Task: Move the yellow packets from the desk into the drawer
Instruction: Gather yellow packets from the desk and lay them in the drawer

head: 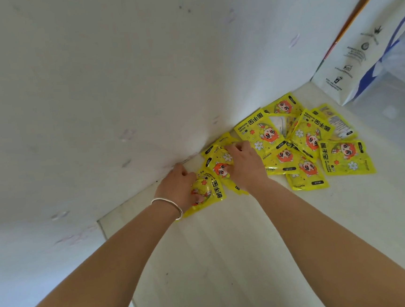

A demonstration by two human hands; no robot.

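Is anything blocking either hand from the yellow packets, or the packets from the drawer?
Nothing blocks the hands: left hand and right hand already rest on the yellow packets on the desk. The drawer is out of view, so that path cannot be judged.

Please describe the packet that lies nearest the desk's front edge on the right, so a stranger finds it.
Start at the white bag by the wall. Below it lies the packet pile; the packet is its lowest one, right of the right hand. No hand touches it.

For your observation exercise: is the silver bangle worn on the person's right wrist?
No. The silver bangle circles the wrist of the left hand; the right hand has a bare wrist.
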